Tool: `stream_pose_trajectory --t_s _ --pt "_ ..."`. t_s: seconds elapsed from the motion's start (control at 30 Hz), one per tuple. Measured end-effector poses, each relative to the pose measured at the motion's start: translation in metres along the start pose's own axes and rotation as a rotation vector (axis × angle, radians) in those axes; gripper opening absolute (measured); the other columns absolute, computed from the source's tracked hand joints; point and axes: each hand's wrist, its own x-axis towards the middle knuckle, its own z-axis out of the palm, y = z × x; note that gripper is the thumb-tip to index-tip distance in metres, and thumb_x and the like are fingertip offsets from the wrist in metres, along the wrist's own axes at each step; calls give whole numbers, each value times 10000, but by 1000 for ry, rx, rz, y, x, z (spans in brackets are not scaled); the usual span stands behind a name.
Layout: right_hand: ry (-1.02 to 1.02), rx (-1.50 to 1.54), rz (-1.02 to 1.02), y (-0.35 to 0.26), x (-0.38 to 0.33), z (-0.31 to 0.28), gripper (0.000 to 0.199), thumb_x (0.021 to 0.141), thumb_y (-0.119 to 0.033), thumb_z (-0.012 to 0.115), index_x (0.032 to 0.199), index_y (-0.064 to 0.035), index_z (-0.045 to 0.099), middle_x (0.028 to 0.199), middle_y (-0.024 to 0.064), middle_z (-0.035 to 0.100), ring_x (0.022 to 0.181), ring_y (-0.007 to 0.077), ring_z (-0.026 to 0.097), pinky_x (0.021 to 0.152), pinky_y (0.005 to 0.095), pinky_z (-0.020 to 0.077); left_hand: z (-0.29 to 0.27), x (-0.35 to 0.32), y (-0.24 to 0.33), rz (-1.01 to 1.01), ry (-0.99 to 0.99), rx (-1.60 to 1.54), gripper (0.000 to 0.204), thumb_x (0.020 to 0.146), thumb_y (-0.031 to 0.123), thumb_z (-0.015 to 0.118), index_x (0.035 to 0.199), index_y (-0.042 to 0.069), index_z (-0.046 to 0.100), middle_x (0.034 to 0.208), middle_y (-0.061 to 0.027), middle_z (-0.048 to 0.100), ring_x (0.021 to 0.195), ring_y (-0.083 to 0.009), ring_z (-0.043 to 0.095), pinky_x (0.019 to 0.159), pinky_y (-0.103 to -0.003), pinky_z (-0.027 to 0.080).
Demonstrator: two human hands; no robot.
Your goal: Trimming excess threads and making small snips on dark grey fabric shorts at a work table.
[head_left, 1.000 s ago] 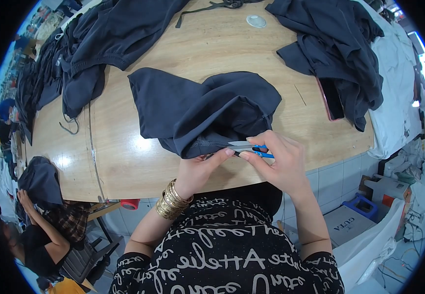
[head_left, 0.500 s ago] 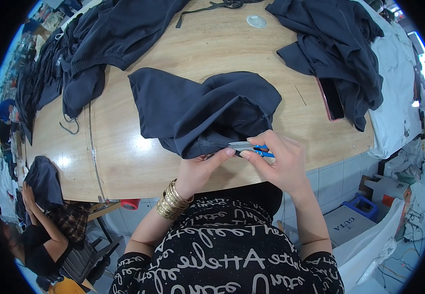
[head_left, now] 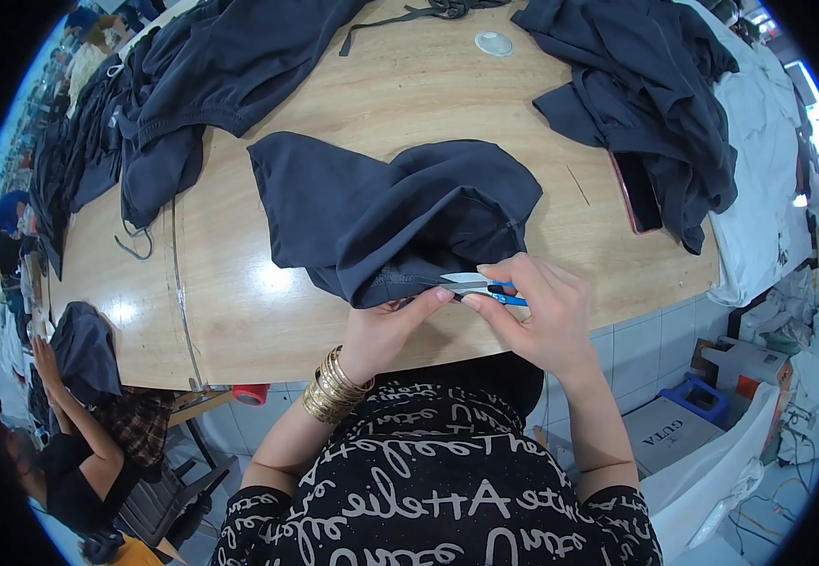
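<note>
A dark navy garment (head_left: pixel 334 203) lies bunched on the wooden table in front of me. My left hand (head_left: pixel 393 325), with gold bangles on its wrist, pinches the garment's near stitched edge between thumb and fingers. In my right hand (head_left: pixel 546 307) is a small pair of blue-handled thread snips (head_left: pixel 502 292), gripped between thumb and fingers. Their blades point left and lie at the seam edge, right beside my left thumb tip. The fingers of my left hand under the cloth are partly hidden.
More dark garments (head_left: pixel 230 71) are heaped at the far left and others (head_left: pixel 636 94) at the far right. A phone (head_left: pixel 643 193) lies partly under the right heap. White cloth (head_left: pixel 759 170) hangs over the right edge. At the lower left, a co-worker's hand (head_left: pixel 48 363) touches dark fabric.
The snips' blades have shifted slightly at the seam. Both my hands stay almost in place. On the left, the co-worker's hand has moved a little away from me along the fabric.
</note>
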Motion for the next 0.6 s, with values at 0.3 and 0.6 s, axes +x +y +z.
stream_pose_trajectory --t_s 0.3,0.6 --pt "10 -23 -36 -1 2 2 224 704 -197 715 765 -45 562 693 30 596 573 181 579 475 272 432 0 -1 1 38 16 83 182 818 104 652 966 2 626 889 -16 635 796 -68 557 714 -218 451" --pt "-4 -28 -24 -3 3 2 216 713 -198 708 745 -56 549 681 26 586 560 178 570 467 273 425 1 -1 1 25 5 61 178 813 98 658 961 4 629 892 -18 638 807 -69 564 724 -214 454"
